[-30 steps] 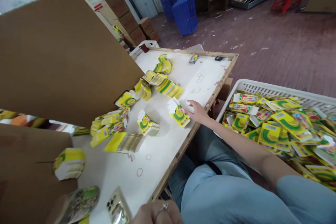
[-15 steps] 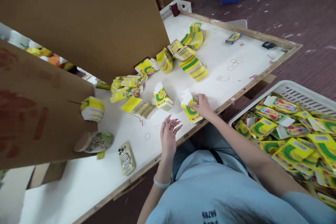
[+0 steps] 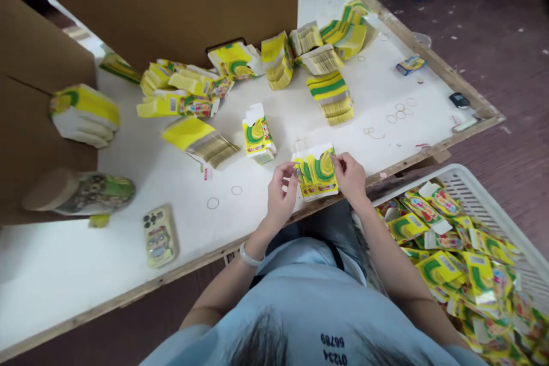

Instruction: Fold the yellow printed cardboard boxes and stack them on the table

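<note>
Between my hands, at the table's front edge, are yellow and green flat cartons [image 3: 319, 174] with white flaps, lying side by side or overlapping. My left hand [image 3: 283, 194] is closed at their left edge, thumb and fingers pinched together. On the right edge, my right hand [image 3: 350, 180] pinches a carton between thumb and fingers. A small stack of similar cartons [image 3: 258, 136] stands just beyond my left hand. The exact number of cartons in my grasp is hard to make out.
Bundles of folded cartons [image 3: 199, 140] lie along a tall cardboard sheet [image 3: 206, 6]. A phone [image 3: 159, 237] and a jar [image 3: 94, 193] are at left. Several rubber bands [image 3: 401, 111] and a small blue box [image 3: 410, 65] lie right. A white basket [image 3: 476, 183] of cartons stands beside the table.
My left hand has come over to the cartons and closed at their left side. The cartons, previously under my right hand alone, now appear spread between both hands. The view has shifted.
</note>
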{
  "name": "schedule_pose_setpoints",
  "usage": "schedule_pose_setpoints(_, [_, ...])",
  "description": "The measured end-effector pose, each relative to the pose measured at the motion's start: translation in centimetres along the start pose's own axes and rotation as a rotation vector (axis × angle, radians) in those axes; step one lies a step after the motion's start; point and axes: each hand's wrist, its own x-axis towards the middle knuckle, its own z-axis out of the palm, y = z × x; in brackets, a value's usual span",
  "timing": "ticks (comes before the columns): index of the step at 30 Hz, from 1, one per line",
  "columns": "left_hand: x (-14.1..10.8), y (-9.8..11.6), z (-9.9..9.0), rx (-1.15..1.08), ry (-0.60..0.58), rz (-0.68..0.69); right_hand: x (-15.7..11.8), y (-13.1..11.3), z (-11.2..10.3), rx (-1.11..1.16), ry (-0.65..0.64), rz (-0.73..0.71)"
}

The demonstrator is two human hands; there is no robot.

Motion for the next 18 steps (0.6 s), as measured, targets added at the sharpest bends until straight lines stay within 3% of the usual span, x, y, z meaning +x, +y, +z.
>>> schedule_pose_setpoints(2, [-0.2,0.1,0.3,0.055,-0.011,0.025,-1.2,-0.7,-0.3,0.124,0.153,-0.010])
schedule_pose_setpoints(4, [-0.4,0.3,0.3,0.122,-0.093,0.050,-2.5,-1.6,-0.3,0.273,0.241,-0.020])
schedule_pose_setpoints(8, [-0.6,0.7,0.0,0.314,-0.406,0.125,-4.6,-3.8,0.6,0.440,0.158,-0.045])
schedule_pose_setpoints(10, [-0.8,0.9,-0.1,0.405,-0.493,0.217,-5.2,-4.9,1.4,0.520,0.171,-0.033])
schedule_pose_setpoints(14, [-1.4,1.2,-0.6,0.538,-0.589,0.397,-6.3,-6.5,2.6,0.670,0.196,-0.002])
schedule_pose_setpoints(18, [-2.0,1.3,-0.9,0.428,-0.579,0.415,-7.5,-6.3,2.2,0.644,0.183,-0.071])
